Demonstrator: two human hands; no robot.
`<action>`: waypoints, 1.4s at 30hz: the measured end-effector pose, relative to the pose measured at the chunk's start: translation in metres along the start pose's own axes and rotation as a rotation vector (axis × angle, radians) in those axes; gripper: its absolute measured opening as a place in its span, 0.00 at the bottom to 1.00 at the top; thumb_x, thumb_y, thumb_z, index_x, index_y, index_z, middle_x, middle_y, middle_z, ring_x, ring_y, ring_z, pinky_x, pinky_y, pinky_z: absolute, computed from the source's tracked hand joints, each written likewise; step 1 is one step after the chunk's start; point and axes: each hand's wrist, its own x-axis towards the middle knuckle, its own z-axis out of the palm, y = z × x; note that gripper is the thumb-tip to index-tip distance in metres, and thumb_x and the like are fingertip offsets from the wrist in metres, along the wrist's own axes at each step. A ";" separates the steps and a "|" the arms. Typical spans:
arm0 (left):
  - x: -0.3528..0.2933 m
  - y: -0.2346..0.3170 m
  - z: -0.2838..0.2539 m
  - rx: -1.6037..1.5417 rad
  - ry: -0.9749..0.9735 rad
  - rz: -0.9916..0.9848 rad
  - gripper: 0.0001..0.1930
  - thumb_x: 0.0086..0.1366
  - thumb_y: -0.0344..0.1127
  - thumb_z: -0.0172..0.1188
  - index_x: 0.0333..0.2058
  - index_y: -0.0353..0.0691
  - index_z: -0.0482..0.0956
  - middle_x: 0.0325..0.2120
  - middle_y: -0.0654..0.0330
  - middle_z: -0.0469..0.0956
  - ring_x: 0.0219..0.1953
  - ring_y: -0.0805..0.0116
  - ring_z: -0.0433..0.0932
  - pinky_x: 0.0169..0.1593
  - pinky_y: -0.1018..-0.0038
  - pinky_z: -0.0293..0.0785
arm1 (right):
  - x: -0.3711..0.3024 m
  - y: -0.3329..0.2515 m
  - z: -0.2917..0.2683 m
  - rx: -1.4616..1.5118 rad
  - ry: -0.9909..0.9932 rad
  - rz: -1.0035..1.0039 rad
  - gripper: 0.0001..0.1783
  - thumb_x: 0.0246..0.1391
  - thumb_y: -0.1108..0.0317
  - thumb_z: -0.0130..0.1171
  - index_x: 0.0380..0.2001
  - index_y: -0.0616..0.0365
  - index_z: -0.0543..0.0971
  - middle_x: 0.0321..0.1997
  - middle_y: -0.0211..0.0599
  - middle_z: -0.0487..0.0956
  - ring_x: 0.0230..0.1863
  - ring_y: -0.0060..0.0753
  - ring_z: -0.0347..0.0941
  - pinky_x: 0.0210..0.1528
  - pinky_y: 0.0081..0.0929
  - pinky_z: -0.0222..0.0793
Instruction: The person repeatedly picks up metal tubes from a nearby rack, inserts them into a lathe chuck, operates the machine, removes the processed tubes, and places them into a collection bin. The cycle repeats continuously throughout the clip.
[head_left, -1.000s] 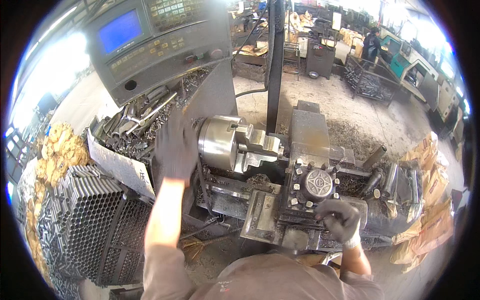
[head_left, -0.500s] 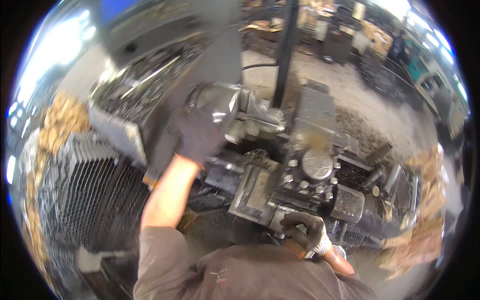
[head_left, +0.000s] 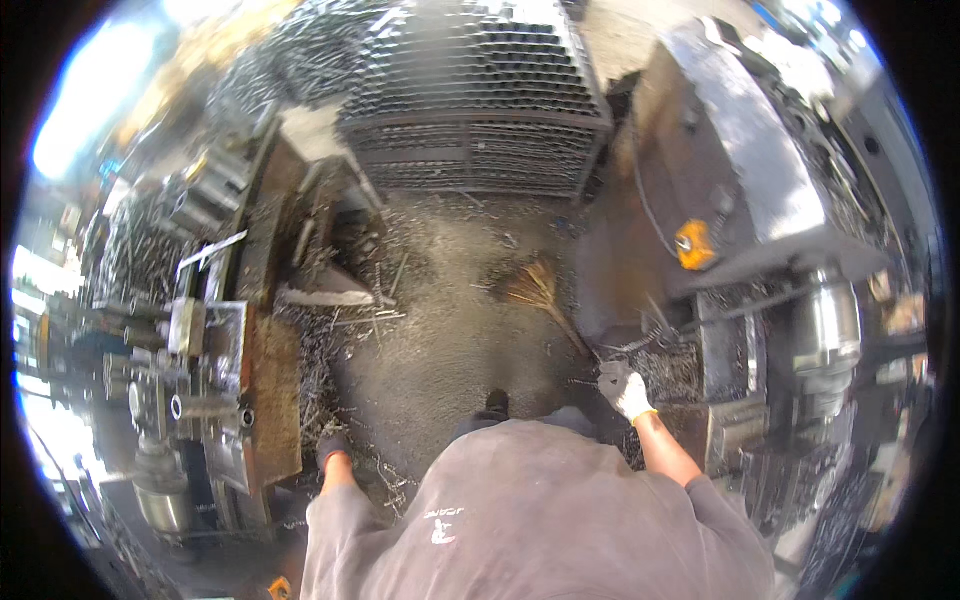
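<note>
My left hand (head_left: 333,446), in a dark glove with a red cuff, hangs low beside metal shavings (head_left: 318,385) at the foot of the left machine. Its fingers are too foreshortened to read. On the other side my right hand (head_left: 622,388), in a grey and white glove, is held out with the fingers curled. What they close on, if anything, does not show. Just ahead of it is the handle end of a straw broom (head_left: 537,288), lying slanted with its bristles pointing away. I cannot tell whether the hand touches the handle.
A lathe-like machine (head_left: 270,400) stands at left, another with a shiny round chuck (head_left: 832,325) at right. Ahead is a metal crate (head_left: 470,152) stacked with metal parts. A large panel (head_left: 740,130) and a yellow fitting (head_left: 693,245) are at right. Shavings litter the floor (head_left: 440,320).
The view has swung from the machine to the floor between two machines. My left hand has left the round metal part and dropped to my side. My right hand is off the machine's front.
</note>
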 end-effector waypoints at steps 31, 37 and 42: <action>-0.155 -0.088 0.073 -0.639 0.339 -0.882 0.19 0.68 0.40 0.60 0.56 0.48 0.85 0.56 0.45 0.83 0.51 0.45 0.85 0.53 0.55 0.82 | 0.519 -0.206 0.207 -0.732 -0.621 -0.816 0.12 0.55 0.60 0.60 0.36 0.49 0.90 0.43 0.41 0.89 0.46 0.50 0.86 0.47 0.45 0.81; -0.255 -0.200 0.069 -0.005 -0.302 -1.457 0.27 0.79 0.42 0.48 0.73 0.49 0.69 0.69 0.48 0.73 0.69 0.52 0.74 0.66 0.59 0.75 | 0.489 -0.241 0.263 -0.760 -0.832 -0.719 0.17 0.66 0.56 0.53 0.44 0.43 0.91 0.46 0.33 0.90 0.50 0.43 0.87 0.52 0.39 0.81; -0.302 -0.219 0.041 -1.004 0.963 -1.886 0.28 0.83 0.47 0.42 0.75 0.44 0.66 0.72 0.52 0.71 0.72 0.54 0.70 0.73 0.60 0.67 | 0.457 -0.254 0.293 -0.689 -0.965 -0.968 0.13 0.62 0.63 0.61 0.43 0.55 0.90 0.41 0.42 0.90 0.39 0.40 0.89 0.41 0.39 0.84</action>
